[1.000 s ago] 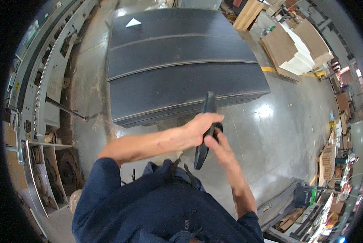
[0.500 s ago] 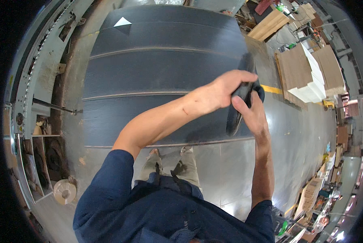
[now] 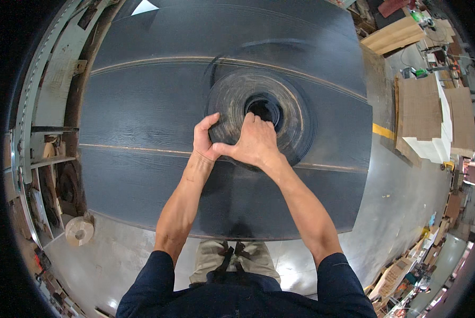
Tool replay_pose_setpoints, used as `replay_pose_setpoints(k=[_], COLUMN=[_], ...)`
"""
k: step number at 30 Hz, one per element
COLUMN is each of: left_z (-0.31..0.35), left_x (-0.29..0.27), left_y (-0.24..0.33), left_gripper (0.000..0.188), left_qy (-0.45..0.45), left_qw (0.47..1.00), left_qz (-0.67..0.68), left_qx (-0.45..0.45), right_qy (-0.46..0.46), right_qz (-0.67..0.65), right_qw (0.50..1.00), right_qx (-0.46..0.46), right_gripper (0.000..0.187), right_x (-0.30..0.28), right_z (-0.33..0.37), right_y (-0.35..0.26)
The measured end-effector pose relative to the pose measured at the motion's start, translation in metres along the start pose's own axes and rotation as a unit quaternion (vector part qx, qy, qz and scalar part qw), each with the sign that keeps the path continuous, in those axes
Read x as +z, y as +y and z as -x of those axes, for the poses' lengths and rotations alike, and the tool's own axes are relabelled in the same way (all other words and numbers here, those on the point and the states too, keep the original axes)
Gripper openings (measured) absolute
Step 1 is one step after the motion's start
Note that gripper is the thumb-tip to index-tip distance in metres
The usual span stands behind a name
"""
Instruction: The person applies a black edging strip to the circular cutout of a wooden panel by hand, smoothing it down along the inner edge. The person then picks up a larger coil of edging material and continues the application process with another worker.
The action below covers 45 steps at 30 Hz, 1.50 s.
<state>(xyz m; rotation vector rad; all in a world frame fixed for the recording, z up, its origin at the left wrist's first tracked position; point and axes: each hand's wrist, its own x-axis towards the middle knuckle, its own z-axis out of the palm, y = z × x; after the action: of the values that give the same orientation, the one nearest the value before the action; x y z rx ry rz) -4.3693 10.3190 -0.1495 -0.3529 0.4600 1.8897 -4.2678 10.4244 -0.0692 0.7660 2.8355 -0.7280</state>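
A flat, wide roll of dark edge banding (image 3: 227, 95) is tilted over a stack of dark wood-grain boards (image 3: 137, 114). Its layers show as rings around a round hole, and a loose end of strip curves away behind it. My right hand (image 3: 258, 140) has its fingers hooked into that hole, thumb stretched left across the near side. At the roll's near-left rim my left hand (image 3: 205, 139) grips with curled fingers. The two thumbs nearly meet. Whatever part of the fingers lies under the rim is hidden.
A grey machine frame (image 3: 52, 90) runs along the left, with a shelf rack (image 3: 49, 199) and a tan roll (image 3: 79, 231) on the floor below. Stacked panels (image 3: 420, 106) stand at the right. A white triangular piece (image 3: 145, 7) lies at the far left of the boards.
The roll has come from the right edge, where it was held nearly on end, to the middle of the boards, its face now showing. Both hands moved left with it and I stand closer.
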Motion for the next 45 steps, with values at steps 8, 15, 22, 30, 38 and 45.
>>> replay_pose_setpoints(k=[8, 15, 22, 30, 38, 45], left_z=[0.004, 0.027, 0.018, 0.022, 0.060, 0.080], left_x=[-0.008, 0.014, -0.009, 0.007, 0.050, 0.060], left_y=[0.008, 0.039, 0.007, -0.012, -0.008, -0.001], left_gripper=[0.029, 0.036, 0.033, 0.041, 0.040, 0.037], left_qy=[0.130, 0.282, 0.234, 0.230, 0.187, 0.108], left_qw=[0.973, 0.561, 0.473, 0.451, 0.518, 0.462], left_qz=[-0.190, -0.743, -0.754, -0.737, -0.702, -0.751], left_qx=[0.027, 0.233, 0.392, 0.448, 0.451, 0.458], right_qy=[-0.039, 0.007, 0.037, 0.090, 0.082, 0.177], right_qz=[0.012, 0.050, 0.082, 0.061, 0.088, 0.103], right_qw=[0.999, 0.999, 0.994, 0.990, 0.986, 0.967], right_qx=[0.021, -0.001, -0.056, -0.090, -0.115, -0.153], right_gripper=[0.101, 0.101, 0.067, 0.024, 0.023, 0.033], right_x=[0.025, 0.035, 0.034, 0.009, -0.055, -0.079], right_z=[-0.007, -0.002, -0.002, 0.002, 0.012, 0.015], right_y=[0.004, 0.011, 0.015, 0.027, 0.006, 0.033])
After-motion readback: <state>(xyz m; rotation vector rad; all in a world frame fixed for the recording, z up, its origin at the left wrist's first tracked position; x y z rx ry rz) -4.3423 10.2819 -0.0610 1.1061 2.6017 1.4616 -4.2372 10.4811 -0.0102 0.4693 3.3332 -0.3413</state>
